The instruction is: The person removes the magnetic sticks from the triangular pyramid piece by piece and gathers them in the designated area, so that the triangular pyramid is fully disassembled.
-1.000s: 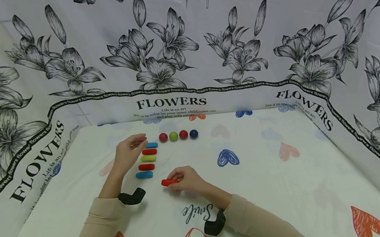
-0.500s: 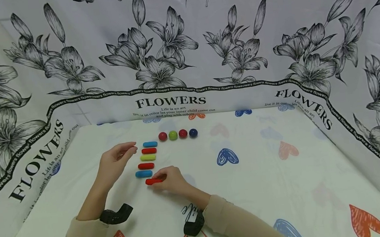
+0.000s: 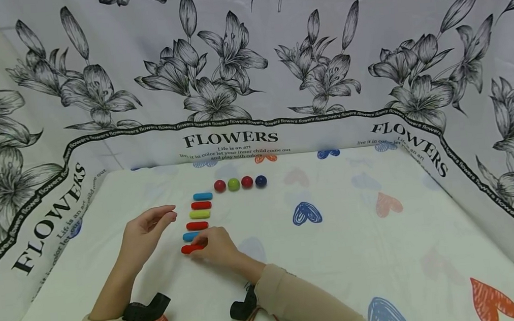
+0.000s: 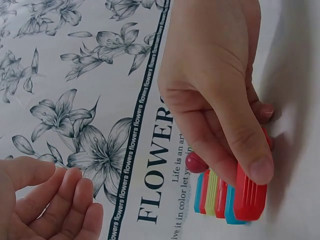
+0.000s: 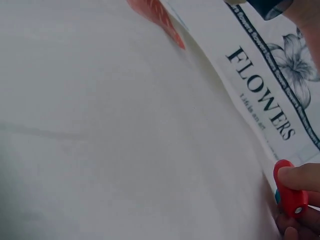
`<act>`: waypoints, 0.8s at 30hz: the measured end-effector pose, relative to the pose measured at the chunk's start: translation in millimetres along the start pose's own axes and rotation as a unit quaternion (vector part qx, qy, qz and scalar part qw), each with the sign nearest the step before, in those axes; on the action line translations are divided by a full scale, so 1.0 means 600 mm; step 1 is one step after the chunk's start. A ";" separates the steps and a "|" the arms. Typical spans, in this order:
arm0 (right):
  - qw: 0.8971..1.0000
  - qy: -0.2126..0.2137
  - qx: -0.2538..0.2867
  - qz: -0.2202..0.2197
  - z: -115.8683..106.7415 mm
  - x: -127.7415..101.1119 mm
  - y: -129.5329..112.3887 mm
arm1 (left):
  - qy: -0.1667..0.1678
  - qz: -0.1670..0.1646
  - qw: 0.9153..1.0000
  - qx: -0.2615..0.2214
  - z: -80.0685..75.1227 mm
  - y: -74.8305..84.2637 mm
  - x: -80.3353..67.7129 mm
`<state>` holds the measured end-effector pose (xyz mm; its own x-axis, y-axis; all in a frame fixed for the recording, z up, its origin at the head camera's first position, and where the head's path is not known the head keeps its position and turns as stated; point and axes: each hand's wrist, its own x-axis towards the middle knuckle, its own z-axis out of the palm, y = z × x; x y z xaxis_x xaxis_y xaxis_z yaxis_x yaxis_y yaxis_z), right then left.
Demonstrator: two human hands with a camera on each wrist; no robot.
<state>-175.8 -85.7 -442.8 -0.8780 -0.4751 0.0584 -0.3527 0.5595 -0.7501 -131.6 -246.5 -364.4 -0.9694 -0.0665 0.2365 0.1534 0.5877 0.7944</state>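
The right hand (image 3: pixel 214 246) is pinching a red ridged plastic bar (image 3: pixel 190 249), its grip clamped on the bar's right end, and the bar is lying on the heart-printed cloth surface (image 3: pixel 338 255) just below a column of blue, red and yellow bars (image 3: pixel 199 214). The left hand (image 3: pixel 146 234) is hovering beside that column, fingers relaxed and apart, holding nothing.

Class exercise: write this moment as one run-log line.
right hand: pinches red bar, at near end of bar column | left hand: empty, fingers relaxed, beside column | balls: row of four, untouched
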 end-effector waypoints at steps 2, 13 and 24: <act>1.000 0.004 -0.011 -0.004 0.005 0.000 0.000 | 0.002 0.002 1.000 -0.001 0.002 -0.001 0.000; 0.997 0.011 -0.076 0.007 0.016 -0.004 0.000 | 0.002 0.000 1.000 -0.015 0.000 -0.005 0.003; 1.000 0.012 0.017 -0.020 -0.037 -0.032 0.026 | 0.003 -0.008 1.000 -0.010 0.013 0.002 0.012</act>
